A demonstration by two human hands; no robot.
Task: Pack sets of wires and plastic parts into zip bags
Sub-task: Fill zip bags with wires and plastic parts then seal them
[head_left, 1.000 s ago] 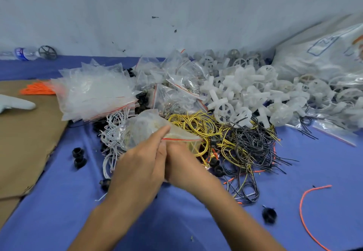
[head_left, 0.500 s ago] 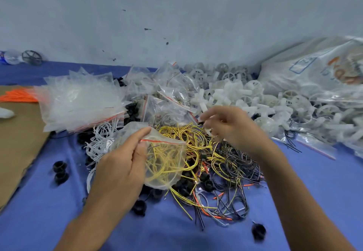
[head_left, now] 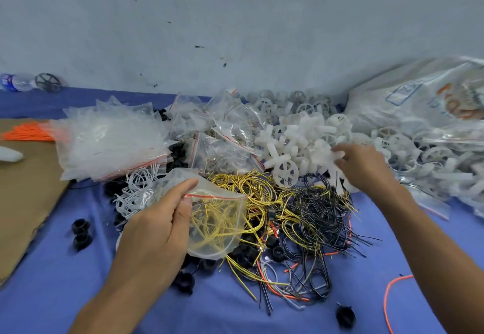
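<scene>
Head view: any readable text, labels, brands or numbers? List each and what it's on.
None can be read.
white sack: orange letters and a blue boxed mark, too blurred to read.
bottle: blue label, too small to read.
Nothing else shows print.

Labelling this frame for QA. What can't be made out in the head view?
Right hand, head view: motion blur hides whether its grip closes on a white plastic part.
Zip bag in the left hand, head view: the hand covers its left side; yellow wires inside and behind it merge.
Printed sack, head view: cut off by the right edge, print unreadable.
</scene>
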